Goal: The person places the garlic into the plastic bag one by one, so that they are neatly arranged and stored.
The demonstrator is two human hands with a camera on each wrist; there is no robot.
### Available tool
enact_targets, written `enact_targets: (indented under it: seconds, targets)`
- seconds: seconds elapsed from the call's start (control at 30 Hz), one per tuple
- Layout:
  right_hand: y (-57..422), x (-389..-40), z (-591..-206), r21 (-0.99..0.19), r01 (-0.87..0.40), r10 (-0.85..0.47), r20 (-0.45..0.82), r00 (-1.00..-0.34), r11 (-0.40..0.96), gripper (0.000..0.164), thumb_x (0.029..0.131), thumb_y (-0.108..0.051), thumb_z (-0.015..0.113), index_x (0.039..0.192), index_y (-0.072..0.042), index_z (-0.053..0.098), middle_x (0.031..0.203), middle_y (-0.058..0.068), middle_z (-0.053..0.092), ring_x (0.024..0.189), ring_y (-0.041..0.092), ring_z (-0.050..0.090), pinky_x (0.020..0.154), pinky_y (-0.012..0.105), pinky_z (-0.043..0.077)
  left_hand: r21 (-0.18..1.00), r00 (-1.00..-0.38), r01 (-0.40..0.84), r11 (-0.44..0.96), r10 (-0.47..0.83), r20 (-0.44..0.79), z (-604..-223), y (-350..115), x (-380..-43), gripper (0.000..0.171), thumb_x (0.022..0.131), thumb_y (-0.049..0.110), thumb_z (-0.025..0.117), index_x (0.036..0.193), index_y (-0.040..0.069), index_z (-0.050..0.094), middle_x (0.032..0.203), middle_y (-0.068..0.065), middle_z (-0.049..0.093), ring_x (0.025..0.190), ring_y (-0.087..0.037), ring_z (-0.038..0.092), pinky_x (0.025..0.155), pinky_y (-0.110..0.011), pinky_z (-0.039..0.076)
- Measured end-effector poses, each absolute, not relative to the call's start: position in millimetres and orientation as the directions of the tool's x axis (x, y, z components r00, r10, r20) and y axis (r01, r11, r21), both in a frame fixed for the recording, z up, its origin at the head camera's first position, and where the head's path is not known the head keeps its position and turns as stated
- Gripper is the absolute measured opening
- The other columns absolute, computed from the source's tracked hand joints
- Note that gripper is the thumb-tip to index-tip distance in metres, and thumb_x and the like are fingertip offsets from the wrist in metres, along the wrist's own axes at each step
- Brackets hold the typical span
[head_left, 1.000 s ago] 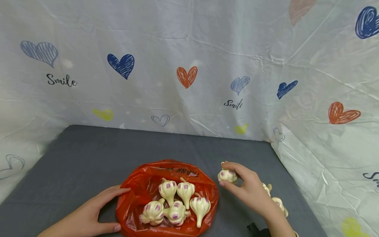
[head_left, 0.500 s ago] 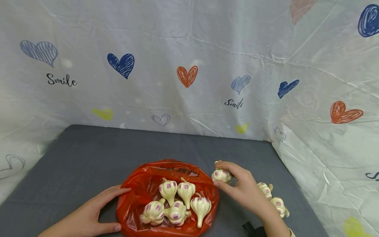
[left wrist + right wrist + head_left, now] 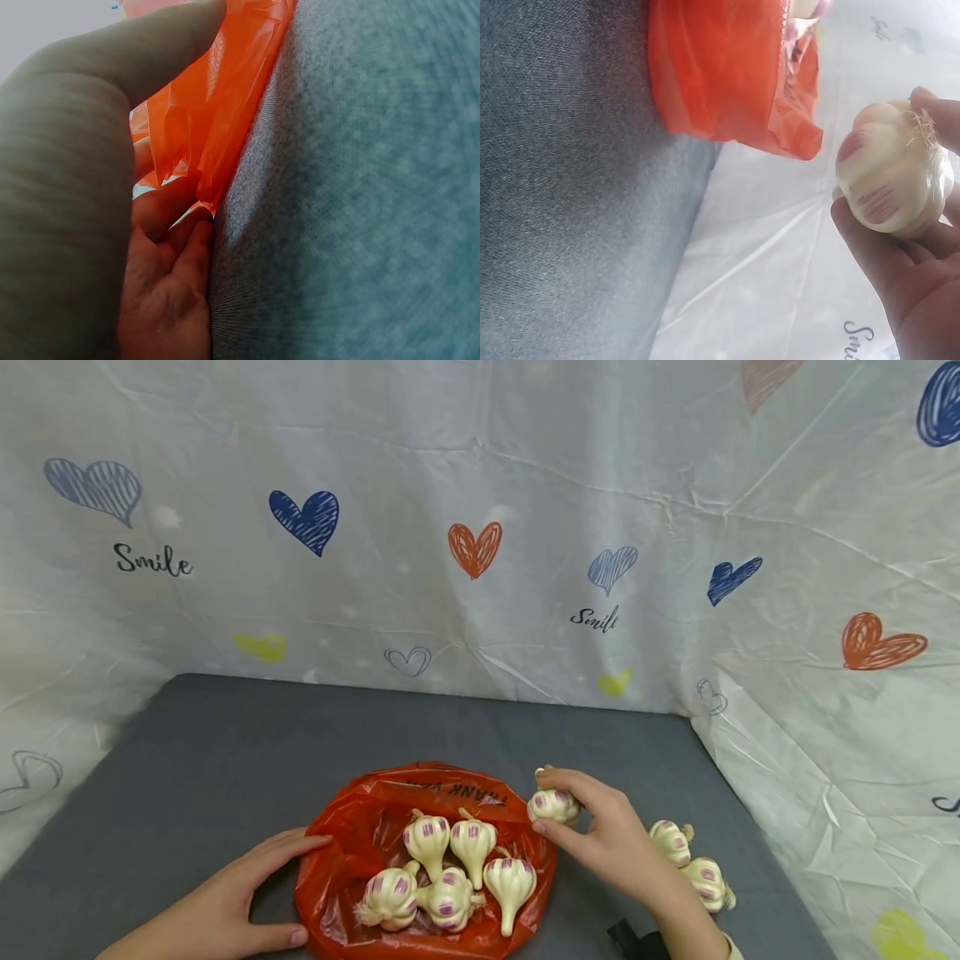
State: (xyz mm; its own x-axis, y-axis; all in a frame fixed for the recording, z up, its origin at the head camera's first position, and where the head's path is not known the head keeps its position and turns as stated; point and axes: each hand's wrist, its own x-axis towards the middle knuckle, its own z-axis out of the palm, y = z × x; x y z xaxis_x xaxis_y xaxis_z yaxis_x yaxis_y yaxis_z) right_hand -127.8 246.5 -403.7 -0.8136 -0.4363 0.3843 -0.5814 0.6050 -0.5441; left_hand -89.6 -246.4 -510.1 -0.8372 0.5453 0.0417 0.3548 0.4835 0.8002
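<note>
My right hand (image 3: 611, 835) pinches a garlic bulb (image 3: 553, 807) between thumb and fingers, at the right rim of a red plastic bag (image 3: 352, 814). Purple patches and a tuft of roots show on the held bulb (image 3: 892, 169) in the right wrist view, where it is apart from the bag's wall (image 3: 712, 71). My left hand (image 3: 232, 893) rests against the bag's left side, thumb and fingers spread along it. In the left wrist view, its fingers (image 3: 161, 210) lie partly behind the red plastic. Several garlic bulbs (image 3: 447, 897) lie inside the bag, whose mouth is spread wide.
Two more garlic bulbs (image 3: 705, 883) lie on the dark grey tabletop (image 3: 247, 752) to the right, beyond my right wrist. A black object (image 3: 636, 939) sits by that wrist. White sheeting (image 3: 390, 460) with printed hearts stands behind and beside the table.
My right hand has moved left with the garlic bulb, from beside the bag to its right rim. The two bulbs at the right now show more fully. My left hand has stayed put.
</note>
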Motion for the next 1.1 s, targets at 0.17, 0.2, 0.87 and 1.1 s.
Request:
enact_targets:
  seconds: [0.17, 0.2, 0.87, 1.1]
  targets:
    - [244, -129, -402, -0.538, -0.601, -0.453, 0.395, -0.799, 0.591, 0.048, 0.093, -0.019, 0.091, 0.136, -0.027, 0.072, 0.143, -0.008, 0.069, 0.138, 0.024, 0.064, 0.109, 0.036, 0.054, 0.786, -0.838, 0.381, 0.487, 0.542, 0.071, -510, -246, -89, 0.082, 0.095, 0.034, 0.089, 0.165, 0.040, 0.046, 0.167, -0.004, 0.043, 0.149, 0.000, 0.039, 0.098, -0.035, 0.055]
    - [243, -129, -402, -0.537, -0.606, -0.458, 0.398, -0.795, 0.586, 0.048, 0.093, -0.018, 0.091, 0.136, -0.026, 0.072, 0.143, -0.008, 0.069, 0.138, 0.024, 0.064, 0.109, 0.036, 0.054, 0.788, -0.838, 0.377, 0.486, 0.542, 0.067, -510, -246, -89, 0.082, 0.095, 0.034, 0.089, 0.165, 0.040, 0.046, 0.167, -0.004, 0.043, 0.148, 0.000, 0.039, 0.098, -0.035, 0.055]
    - [211, -133, -398, -0.588, -0.646, -0.547, 0.371, -0.750, 0.487, 0.040, 0.100, -0.023, 0.085, 0.137, -0.026, 0.070, 0.144, 0.000, 0.069, 0.141, 0.022, 0.061, 0.107, 0.046, 0.056, 0.815, -0.829, 0.339, 0.470, 0.559, 0.023, -513, -247, -94, 0.080, 0.098, 0.030, 0.086, 0.166, 0.041, 0.044, 0.169, -0.010, 0.038, 0.148, -0.001, 0.037, 0.094, -0.034, 0.056]
    - [191, -132, -400, -0.622, -0.670, -0.598, 0.373, -0.709, 0.407, 0.041, 0.101, -0.020, 0.084, 0.139, -0.022, 0.069, 0.144, 0.004, 0.069, 0.143, 0.022, 0.060, 0.112, 0.047, 0.052, 0.812, -0.826, 0.355, 0.464, 0.563, 0.039, -512, -247, -93, 0.080, 0.098, 0.025, 0.086, 0.166, 0.039, 0.044, 0.169, -0.012, 0.039, 0.147, 0.005, 0.035, 0.094, -0.033, 0.056]
